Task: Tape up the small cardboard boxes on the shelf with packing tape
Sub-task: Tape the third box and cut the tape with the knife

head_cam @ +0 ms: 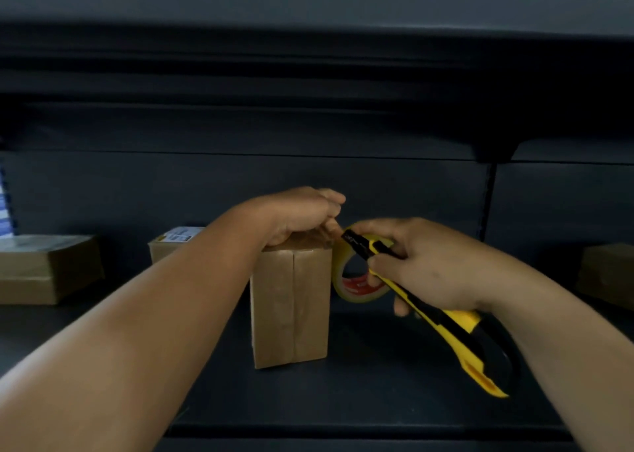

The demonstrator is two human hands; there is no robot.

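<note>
Tape stretched taut: your left hand (302, 216) pinned it atop the upright brown cardboard box (291, 305) mid-shelf, fingers curled down, while your right hand (425, 268) gripped the yellow-and-black utility knife (442, 314) and yellowish tape roll (356, 276). Slice close, keep tension.

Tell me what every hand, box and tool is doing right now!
Left hand: presses on top of the upright box.
Upright box: standing on end, front seam taped.
Right hand: grips the yellow cutter and the tape roll.
Yellow cutter: tip at the box's top corner.
Tape roll: beside the box.
</note>
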